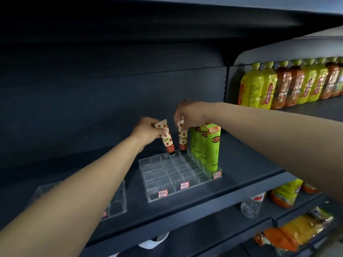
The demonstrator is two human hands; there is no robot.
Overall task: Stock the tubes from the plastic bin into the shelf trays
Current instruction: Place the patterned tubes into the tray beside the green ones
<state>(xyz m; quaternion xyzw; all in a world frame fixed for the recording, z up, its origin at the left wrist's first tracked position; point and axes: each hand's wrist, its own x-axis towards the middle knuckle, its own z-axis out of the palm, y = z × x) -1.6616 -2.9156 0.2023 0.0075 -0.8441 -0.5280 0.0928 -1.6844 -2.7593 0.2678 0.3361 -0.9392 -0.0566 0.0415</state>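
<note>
Two strawberry tubes went cap-down into the back row of a clear tray on a dark shelf.

The dark shelf ran wide and mostly bare, with a deep shadowed gap under the board above; its front lip lay just ahead of the clear divided tray, whose cells stood open except along the right column, where green tubes stood upright. A second clear tray sat to the left, partly hidden by a forearm. The left hand pinched the crimped end of a tilted strawberry-print tube, its dark cap just at a back cell. The right hand, reaching from above, pinched the top of a second strawberry tube, held near upright just beside the green ones.
</note>
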